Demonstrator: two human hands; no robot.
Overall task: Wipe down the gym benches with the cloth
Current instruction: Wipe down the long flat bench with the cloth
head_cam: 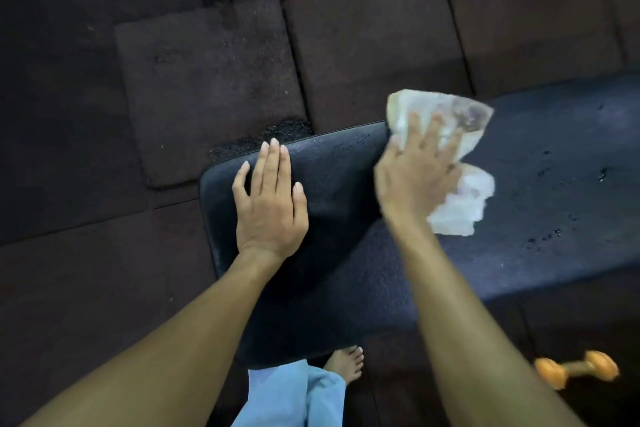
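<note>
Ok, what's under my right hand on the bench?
A crumpled white cloth lies under the right hand, whose spread fingers press it onto the black bench. The hand covers the cloth's middle; the bench beneath is hidden.

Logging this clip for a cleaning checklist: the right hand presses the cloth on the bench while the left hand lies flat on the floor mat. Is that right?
Not quite. The left hand lies flat on the bench itself, near its end, as the head view shows. The rest holds: the right hand presses the cloth on the bench.
</note>
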